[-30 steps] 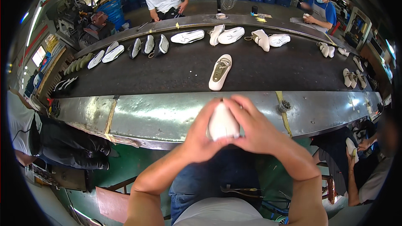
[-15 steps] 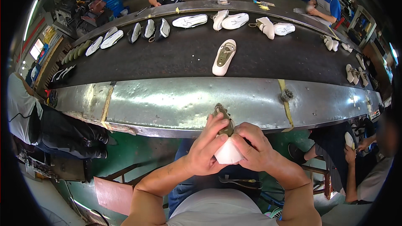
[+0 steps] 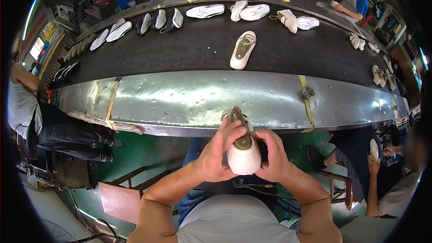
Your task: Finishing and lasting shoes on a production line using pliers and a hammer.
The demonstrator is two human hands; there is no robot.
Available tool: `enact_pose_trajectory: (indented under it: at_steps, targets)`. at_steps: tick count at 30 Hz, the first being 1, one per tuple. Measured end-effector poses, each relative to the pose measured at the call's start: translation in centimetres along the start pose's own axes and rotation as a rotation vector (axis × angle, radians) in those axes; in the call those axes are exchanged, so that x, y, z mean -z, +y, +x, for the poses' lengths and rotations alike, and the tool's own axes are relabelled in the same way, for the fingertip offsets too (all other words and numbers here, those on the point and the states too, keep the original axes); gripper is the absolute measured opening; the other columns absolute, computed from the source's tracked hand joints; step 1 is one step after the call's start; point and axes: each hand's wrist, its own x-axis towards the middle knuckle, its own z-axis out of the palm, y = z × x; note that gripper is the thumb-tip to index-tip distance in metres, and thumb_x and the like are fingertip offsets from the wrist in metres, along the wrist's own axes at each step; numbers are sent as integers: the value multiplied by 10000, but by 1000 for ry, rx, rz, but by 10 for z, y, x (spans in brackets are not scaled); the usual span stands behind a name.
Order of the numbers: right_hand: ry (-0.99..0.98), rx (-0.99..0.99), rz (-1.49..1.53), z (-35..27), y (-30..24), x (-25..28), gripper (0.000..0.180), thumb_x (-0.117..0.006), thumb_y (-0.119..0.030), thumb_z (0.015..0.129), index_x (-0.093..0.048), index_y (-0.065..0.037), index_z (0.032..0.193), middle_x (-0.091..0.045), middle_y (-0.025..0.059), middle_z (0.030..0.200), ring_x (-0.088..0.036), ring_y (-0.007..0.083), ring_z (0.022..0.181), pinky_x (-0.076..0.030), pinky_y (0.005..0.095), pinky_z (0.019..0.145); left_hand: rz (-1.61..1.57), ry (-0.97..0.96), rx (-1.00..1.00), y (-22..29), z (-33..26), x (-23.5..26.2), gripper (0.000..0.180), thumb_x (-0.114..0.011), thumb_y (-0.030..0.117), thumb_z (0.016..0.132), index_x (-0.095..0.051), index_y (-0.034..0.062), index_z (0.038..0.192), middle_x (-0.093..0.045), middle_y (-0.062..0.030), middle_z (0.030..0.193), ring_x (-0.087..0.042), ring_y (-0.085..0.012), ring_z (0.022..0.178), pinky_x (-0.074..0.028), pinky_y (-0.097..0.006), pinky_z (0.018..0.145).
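Low in front of me, just past the metal edge, I hold an off-white shoe (image 3: 243,159) with an olive green piece filling its opening. Its rounded white end points toward me and its laces lie at the far end. My left hand (image 3: 212,155) wraps its left side, fingers reaching over the olive part. Along the right side curves my right hand (image 3: 274,157), fingertips against the upper and thumb hidden. A similar shoe (image 3: 243,50), also with an olive inside, rests alone on the dark belt ahead.
A metal ledge (image 3: 171,103) runs between me and the dark belt (image 3: 148,49). A small cup (image 3: 308,92) of bits stands on it at right. Several shoes line the belt's far side, some soles up. People sit or stand left, right and across. A pink board (image 3: 119,201) is low left.
The shoe has tipped in my hands, so more of its olive opening and rounded white end shows. My thumbs have left the white end, and my right hand has loosened. The view has shifted slightly.
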Motion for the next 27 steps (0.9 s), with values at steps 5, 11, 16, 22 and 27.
enact_pose_trajectory:
  at_steps: [5,11,16,22,27]
  targets:
    - [-133,-239,-19,-26,0,4,607,-874,-222,724,-535,9,1172,-614,200,1111,-610,392,1032,-515,454,891,254,107,-69,-7,18,35,933,-871,392,735,-375,154,1488,-455,-316,1362,-546,-442,1188,-276,-600,1142]
    - [-1058,-724,-24,-197,0,2,577,-828,-329,752,-576,0,1154,-602,187,1139,-613,373,1037,-509,443,907,11,279,199,-2,-12,44,680,-702,291,930,-356,58,1468,-443,-218,1344,-551,-307,1138,-417,-414,1018]
    - [-1050,-1001,-34,-183,-11,10,600,-817,-303,746,-581,0,1207,-627,211,1187,-644,367,1057,-527,419,910,-280,264,726,-6,-83,23,555,-544,214,1032,-284,49,1494,-537,-68,1225,-516,-128,1083,-429,-293,954]
    - [-675,-1382,792,-191,10,28,539,-717,-132,808,-534,16,1293,-686,125,1040,-656,171,923,-535,336,792,-553,224,1170,-41,-173,3,707,-715,149,918,-310,95,1496,-559,-108,1236,-548,-182,1127,-450,-344,1007]
    - [-796,-1287,521,-115,-19,-2,372,-638,-141,917,-574,20,1246,-701,137,982,-686,190,862,-536,308,792,-472,86,1165,-39,-185,8,839,-782,53,824,-290,106,1502,-561,-110,1253,-541,-203,1182,-455,-358,1023]
